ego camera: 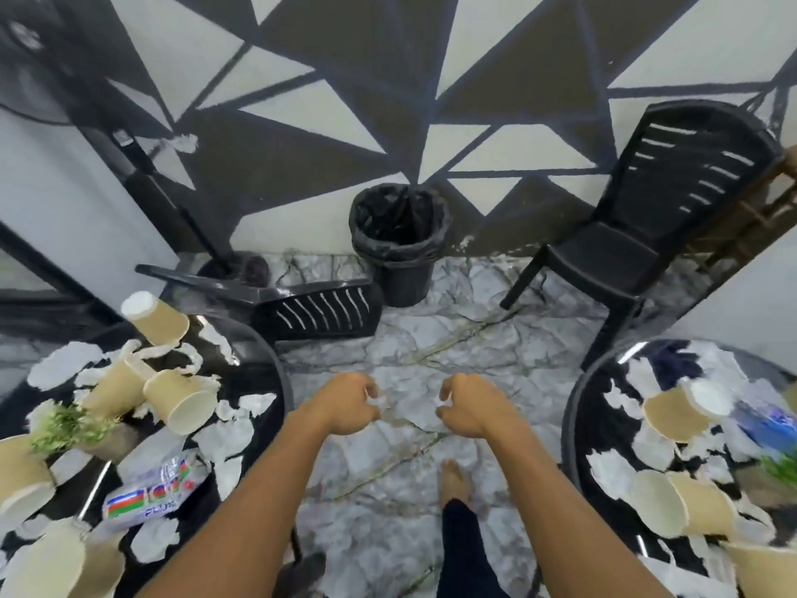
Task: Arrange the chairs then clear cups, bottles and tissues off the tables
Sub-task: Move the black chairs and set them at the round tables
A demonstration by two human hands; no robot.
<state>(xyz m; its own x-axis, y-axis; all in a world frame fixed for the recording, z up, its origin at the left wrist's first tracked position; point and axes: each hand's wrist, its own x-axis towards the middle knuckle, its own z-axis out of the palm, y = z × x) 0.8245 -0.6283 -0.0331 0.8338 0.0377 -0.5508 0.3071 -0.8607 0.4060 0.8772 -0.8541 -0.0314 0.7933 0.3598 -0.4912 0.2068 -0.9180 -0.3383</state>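
Note:
A black plastic chair (319, 310) lies tipped over on the floor behind the left table. A second black chair (647, 235) stands upright by the wall on the right. The round dark left table (276, 364) carries toppled paper cups (181, 403), torn tissues (224, 438) and a crushed plastic bottle (155, 489). On the right table (573, 407) lie more paper cups (677, 412), tissue scraps and a blurred blue bottle (763, 425). My left hand (349, 403) and my right hand (470, 407) hover over the floor between the tables, fingers loosely curled, holding nothing I can make out.
A black bin (399, 243) lined with a bag stands against the patterned wall, between the two chairs. A standing fan (26, 58) is at the far left. A small green plant (69, 425) sits on the left table. My bare foot (455, 481) is on the marble floor.

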